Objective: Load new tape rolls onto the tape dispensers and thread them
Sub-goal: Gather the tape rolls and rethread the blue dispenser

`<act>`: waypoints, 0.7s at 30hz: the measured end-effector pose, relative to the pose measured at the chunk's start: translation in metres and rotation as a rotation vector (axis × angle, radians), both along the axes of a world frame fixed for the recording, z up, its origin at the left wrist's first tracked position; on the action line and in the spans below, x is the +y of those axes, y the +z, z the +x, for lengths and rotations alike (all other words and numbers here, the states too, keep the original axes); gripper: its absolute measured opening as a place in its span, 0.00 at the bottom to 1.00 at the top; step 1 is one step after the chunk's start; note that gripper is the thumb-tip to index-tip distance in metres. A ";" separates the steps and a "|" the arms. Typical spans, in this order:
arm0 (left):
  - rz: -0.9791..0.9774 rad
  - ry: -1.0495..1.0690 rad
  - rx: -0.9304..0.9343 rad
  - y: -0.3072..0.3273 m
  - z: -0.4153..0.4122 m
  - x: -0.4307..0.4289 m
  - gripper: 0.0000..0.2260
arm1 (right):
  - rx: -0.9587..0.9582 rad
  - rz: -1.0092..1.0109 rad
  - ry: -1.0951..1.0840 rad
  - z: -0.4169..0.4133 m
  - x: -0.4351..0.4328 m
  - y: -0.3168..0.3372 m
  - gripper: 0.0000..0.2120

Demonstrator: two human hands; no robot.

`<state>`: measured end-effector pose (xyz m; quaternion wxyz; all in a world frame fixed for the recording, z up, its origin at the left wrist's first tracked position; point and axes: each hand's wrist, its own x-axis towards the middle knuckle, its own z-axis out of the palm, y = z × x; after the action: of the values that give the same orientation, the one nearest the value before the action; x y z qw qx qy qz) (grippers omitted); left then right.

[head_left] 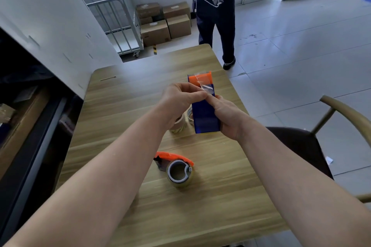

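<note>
Head view. Wooden counter [210,206], both bare forearms reaching out over it.

- Nearest: orange dispenser [172,158] lying on its side on the counter, well short of the hands. A tape roll [179,174] sits on its hub, core facing up.
- Further in: loose tape rolls [177,126] stand on the counter, partly hidden beneath the left wrist, just beside the blue dispenser's lower end.
- Right hand [226,116]: grip wrapped round the body of the blue dispenser [204,114], holding it raised above the counter, its orange head pointing away.
- Left hand [180,96]: grip closed, thumb and forefinger pinching a clear tape strip [206,88] that runs up over the orange head. Fingertips of the two hands touch at the dispenser's top face.
- Right edge: curved-back chair [345,110] beside the counter.
- Beyond the far end: a person [216,16] in dark trousers stands on the tiled floor.
- Back wall: stacked cardboard boxes [156,32], next to a metal cage trolley [120,26].
</note>
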<state>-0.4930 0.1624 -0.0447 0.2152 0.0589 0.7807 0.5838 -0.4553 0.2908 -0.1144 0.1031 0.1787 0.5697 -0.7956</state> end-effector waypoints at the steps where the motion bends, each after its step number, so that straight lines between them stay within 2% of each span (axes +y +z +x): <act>1: -0.006 0.010 0.029 -0.001 0.001 0.001 0.03 | 0.001 -0.009 -0.006 0.000 -0.001 0.000 0.20; 3: -0.043 0.026 0.091 -0.004 0.002 0.002 0.04 | 0.016 -0.038 -0.008 0.001 -0.001 0.002 0.21; 6: -0.135 0.051 0.188 -0.013 0.001 0.000 0.04 | 0.079 -0.118 0.024 0.002 0.002 0.004 0.27; 9: -0.142 0.061 0.210 -0.019 0.002 -0.003 0.05 | 0.112 -0.127 0.053 0.004 0.004 0.005 0.30; 11: -0.135 0.064 0.231 -0.022 0.003 -0.003 0.05 | 0.109 -0.126 0.052 0.005 0.003 0.005 0.28; 15: -0.153 0.113 0.237 -0.027 0.004 -0.001 0.06 | 0.113 -0.107 0.032 0.007 0.000 0.004 0.17; 17: -0.152 0.165 0.173 -0.031 0.001 0.000 0.09 | 0.123 -0.154 0.000 0.007 -0.001 0.004 0.16; 19: -0.057 0.192 -0.018 -0.035 -0.001 -0.001 0.17 | 0.137 -0.198 -0.030 0.007 0.001 0.004 0.15; 21: 0.025 0.139 -0.210 -0.037 0.000 -0.003 0.17 | 0.139 -0.158 -0.003 0.010 0.004 0.003 0.15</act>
<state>-0.4928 0.1589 -0.0817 0.2538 -0.0540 0.7488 0.6099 -0.4457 0.2949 -0.1113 0.0756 0.1152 0.5108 -0.8486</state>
